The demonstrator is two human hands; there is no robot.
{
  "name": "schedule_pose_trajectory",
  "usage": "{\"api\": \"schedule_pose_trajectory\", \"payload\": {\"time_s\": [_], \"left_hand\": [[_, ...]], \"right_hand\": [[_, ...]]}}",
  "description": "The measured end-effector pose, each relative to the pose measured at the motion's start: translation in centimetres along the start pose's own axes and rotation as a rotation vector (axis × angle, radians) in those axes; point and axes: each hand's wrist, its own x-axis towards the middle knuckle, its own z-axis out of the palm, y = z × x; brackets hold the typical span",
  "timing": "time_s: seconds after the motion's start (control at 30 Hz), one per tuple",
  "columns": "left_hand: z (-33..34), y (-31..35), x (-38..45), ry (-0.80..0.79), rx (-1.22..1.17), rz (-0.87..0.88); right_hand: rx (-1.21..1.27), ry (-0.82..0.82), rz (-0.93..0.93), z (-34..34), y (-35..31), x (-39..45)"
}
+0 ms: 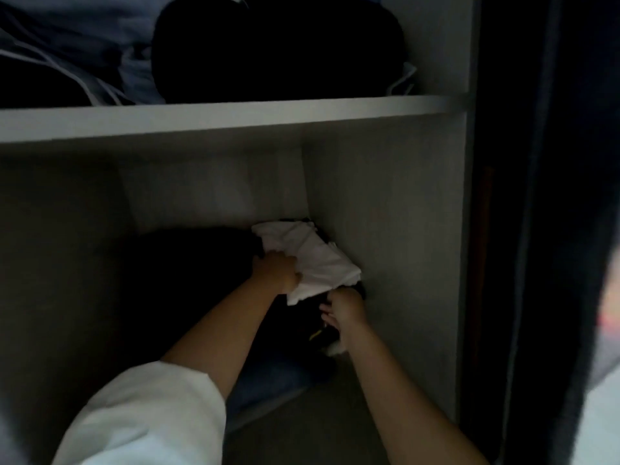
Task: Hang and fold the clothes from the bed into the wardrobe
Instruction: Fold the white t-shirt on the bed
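Left hand [276, 270] pinched folded white shirt [313, 260] in wardrobe [385, 213]; right hand [342, 308] grip unclear. Best slid flat w/ both hands.

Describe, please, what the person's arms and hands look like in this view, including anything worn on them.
Both forearms are bare. The left arm wears a loose white short sleeve ending near the elbow. Left hand and right hand show no gloves; rings or watches cannot be made out in the dim light.

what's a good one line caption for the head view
Both hands place a folded white garment on a dark pile in the lower wardrobe compartment, left hand gripping it, right hand at the pile's front.
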Motion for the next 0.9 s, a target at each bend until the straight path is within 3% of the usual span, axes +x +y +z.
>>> {"api": "schedule_pose_trajectory", "payload": {"time_s": [0.2,0.27,0.43,0.57,0.73,0.9], "left_hand": [[1.4,1.2,-12.6,0.224,0.100,0.051],[2.3,1.6,-16.6,0.285,0.071,0.074],[5.3,4.4,-27.5,0.088,0.039,0.060],[7.2,9.1,-32.2,-0.028,0.126,0.204],[8.8,22.7,-33.3,0.024,0.112,0.422],[9.0,42.0,-32.7,0.029,0.035,0.670]], "right_hand": [[-0.723,-0.011,-0.085,-2.8,0.7,-8.8],[-0.858,-0.036,-0.157,-4.6,0.9,-12.6],[-0.804,-0.023,-0.090,-12.3,2.4,-23.0],[-1.148,0.175,-0.016,-20.1,2.9,-27.9],[-1.405,0.320,0.038,-32.3,2.8,-32.3],[-1.526,0.436,0.122,-46.7,1.6,-34.8]]}}
